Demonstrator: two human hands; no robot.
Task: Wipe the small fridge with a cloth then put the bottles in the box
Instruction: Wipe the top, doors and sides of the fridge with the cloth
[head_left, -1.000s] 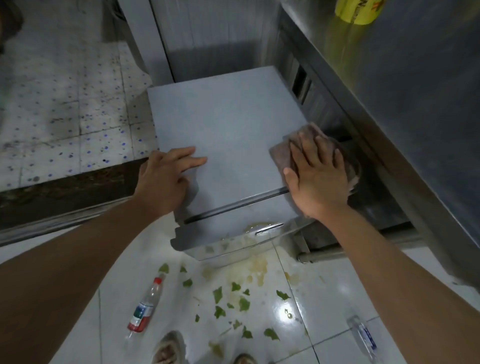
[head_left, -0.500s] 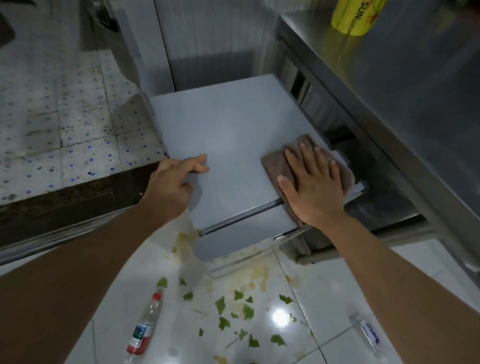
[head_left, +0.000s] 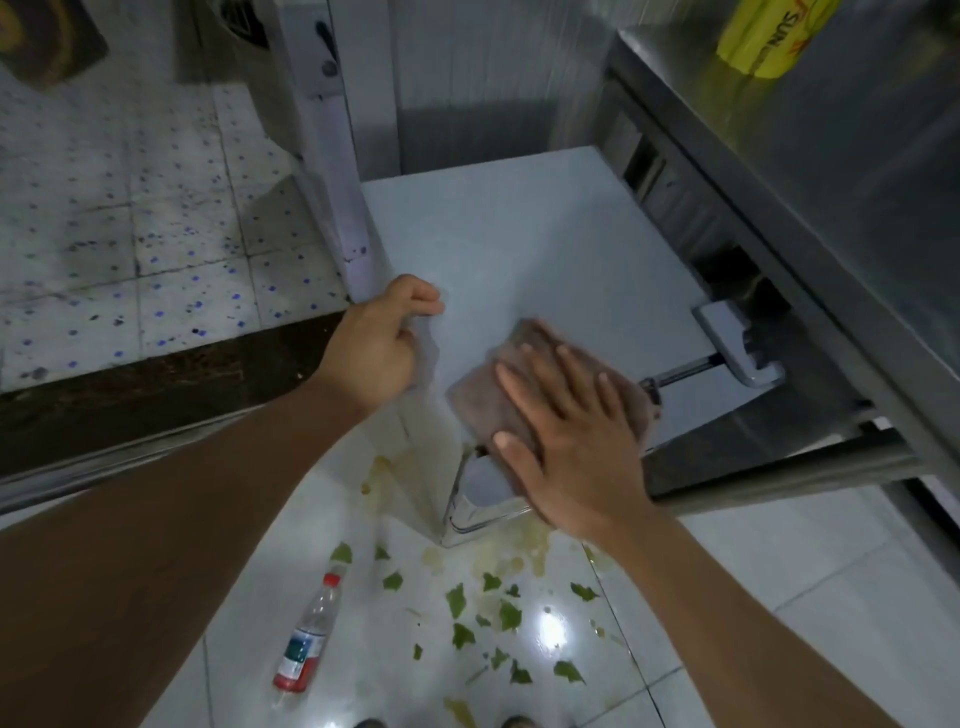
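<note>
Head view: one small fridge, one brown cloth, one bottle and two hands. The right hand lies flat with straight, spread fingers, pressing the cloth onto the fridge top at its near edge, toward the near right corner. The left hand has its fingers curled round the fridge top's left edge near the near left corner, just beside the cloth. The far half of the top is bare. A steel table crowds the fridge's right side. The bottle lies on the white floor below the left arm, among green leaf scraps.
</note>
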